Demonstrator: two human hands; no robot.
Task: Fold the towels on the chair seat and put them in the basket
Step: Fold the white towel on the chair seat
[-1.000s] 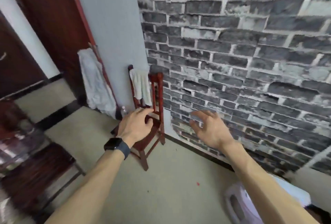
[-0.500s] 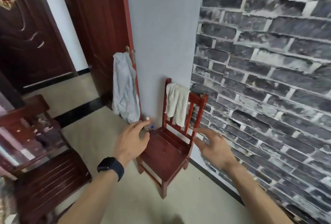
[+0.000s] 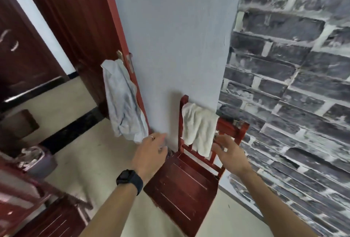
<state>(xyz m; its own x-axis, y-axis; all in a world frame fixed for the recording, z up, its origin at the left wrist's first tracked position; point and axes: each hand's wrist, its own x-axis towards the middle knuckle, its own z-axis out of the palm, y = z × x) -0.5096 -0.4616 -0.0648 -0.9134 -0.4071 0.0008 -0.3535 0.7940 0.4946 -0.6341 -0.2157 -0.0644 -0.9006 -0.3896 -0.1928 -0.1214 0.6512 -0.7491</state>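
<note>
Grey plaster wall [image 3: 180, 37] meets a brick-patterned wall [image 3: 293, 85] at a corner, and a red wooden chair [image 3: 185, 185] stands against it. A cream towel [image 3: 197, 126] hangs draped over the top rail of the chair back, toward the rail's left end, its lower edge above the rear edge of the seat. The left hand [image 3: 151, 155], with a dark watch [image 3: 129, 179] on its wrist, hovers by the seat's rear left corner with fingers spread apart, holding nothing. The right hand [image 3: 230, 154] is just beside the towel's lower right corner, fingers loosely bent and apart; whether it touches the cloth cannot be told. A grey-white cloth [image 3: 123, 102] hangs from the handle of the dark red door [image 3: 75, 18]
</note>
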